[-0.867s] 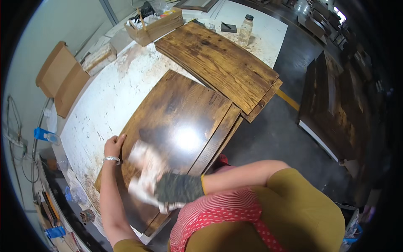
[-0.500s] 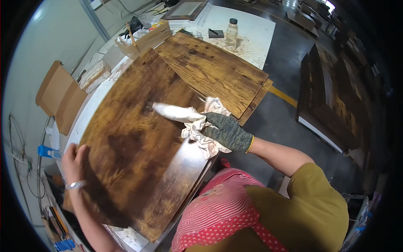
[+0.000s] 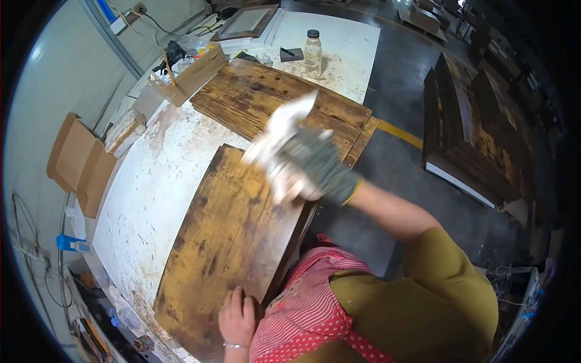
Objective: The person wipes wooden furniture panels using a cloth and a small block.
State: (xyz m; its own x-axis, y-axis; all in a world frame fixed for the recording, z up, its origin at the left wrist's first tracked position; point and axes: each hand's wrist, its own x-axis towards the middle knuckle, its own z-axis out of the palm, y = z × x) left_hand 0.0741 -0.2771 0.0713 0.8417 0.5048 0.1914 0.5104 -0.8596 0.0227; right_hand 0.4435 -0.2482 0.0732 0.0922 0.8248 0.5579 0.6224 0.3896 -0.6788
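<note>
While the left hand [image 3: 238,314] pins the board's [image 3: 233,236] near edge, the gloved right hand [image 3: 315,163] grips a rag [image 3: 284,130].

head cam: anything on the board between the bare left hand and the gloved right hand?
Nothing. In the head view, bare stained board runs from the left hand up to the right hand, which holds a white rag.

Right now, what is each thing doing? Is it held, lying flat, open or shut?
Near wooden board: lying flat on the white table, stained dark.
Far wooden board: lying flat, stained dark.
White rag: held up off the board, crumpled.
Right hand: gloved, fingers closed on the white rag.
Left hand: bare, pressing the near wooden board's edge.
Jar: upright, lid on.
Cardboard box: open.
</note>
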